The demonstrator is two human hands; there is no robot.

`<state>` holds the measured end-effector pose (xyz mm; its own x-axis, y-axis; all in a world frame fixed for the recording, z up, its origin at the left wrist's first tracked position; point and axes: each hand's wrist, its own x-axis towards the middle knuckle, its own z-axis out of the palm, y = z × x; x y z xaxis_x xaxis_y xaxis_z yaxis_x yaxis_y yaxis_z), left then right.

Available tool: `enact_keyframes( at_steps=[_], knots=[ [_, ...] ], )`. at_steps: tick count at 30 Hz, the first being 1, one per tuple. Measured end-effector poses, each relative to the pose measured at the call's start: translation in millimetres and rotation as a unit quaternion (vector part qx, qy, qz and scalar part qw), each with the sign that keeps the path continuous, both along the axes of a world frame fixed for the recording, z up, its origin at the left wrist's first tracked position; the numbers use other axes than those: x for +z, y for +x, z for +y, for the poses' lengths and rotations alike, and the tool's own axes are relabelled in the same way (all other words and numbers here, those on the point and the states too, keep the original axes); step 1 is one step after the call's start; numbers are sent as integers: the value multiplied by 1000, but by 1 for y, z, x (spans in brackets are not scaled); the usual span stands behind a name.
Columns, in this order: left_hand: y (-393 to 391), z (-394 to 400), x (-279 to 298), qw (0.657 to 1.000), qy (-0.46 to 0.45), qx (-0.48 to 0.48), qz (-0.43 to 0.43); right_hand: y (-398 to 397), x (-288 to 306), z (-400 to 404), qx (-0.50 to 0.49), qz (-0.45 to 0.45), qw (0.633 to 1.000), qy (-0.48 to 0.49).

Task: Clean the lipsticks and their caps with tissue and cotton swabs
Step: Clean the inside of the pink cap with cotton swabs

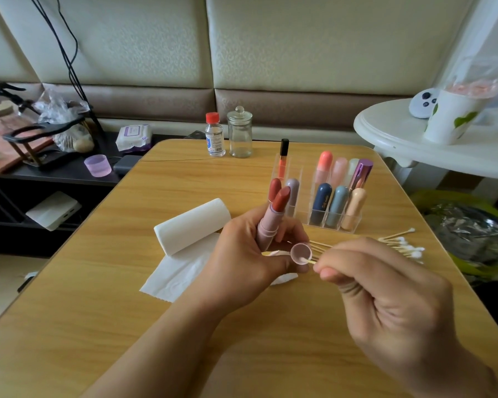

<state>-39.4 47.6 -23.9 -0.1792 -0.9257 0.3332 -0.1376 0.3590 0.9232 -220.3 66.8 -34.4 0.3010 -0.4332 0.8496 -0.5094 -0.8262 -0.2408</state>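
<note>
Right now the right hand's fingertips (pixel 327 272) are pinched shut on a cotton swab (pixel 311 261), whose white tip sits inside the open mouth of a pink cap (pixel 301 253). That cap is pressed between the thumb and a finger of the left hand (pixel 242 259), which also grips the uncapped lipstick (pixel 273 216) upright, its reddish-brown bullet raised and bare. Both hands are closed on their loads above the middle of the table (pixel 98 282).

Judging by this, the step in hand is swabbing the inside of the cap; the stick itself looks not yet wiped. The next move likely calls for turning the swab tip around the inner wall while keeping the cap steady, and keeping the exposed bullet clear of fingers and swab.

Under the left hand lies an unrolled sheet from the tissue roll (pixel 191 225), which rests left of centre. A loose pile of spare swabs (pixel 400 245) lies near the right edge. Toward the far right corner stands a clear organiser (pixel 334 202) holding more capped lipsticks. At the far edge stand a small bottle (pixel 215 136) with a red top and a glass jar (pixel 239 133).
</note>
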Motion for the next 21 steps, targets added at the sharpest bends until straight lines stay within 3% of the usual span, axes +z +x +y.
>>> enact_keyframes(
  at_steps=[10, 16, 21],
  knots=[
    [-3, -1, -10, 991, 53, -98, 76, -3, 0, -3, 35, -80, 994, 68],
    [-4, -1, -14, 978, 77, -134, 137, -3, 1, 0, 12, -33, 999, 7],
    [-3, -3, -15, 980, 73, -125, 135, -6, 7, 4, -8, -76, 997, -5]
  ],
)
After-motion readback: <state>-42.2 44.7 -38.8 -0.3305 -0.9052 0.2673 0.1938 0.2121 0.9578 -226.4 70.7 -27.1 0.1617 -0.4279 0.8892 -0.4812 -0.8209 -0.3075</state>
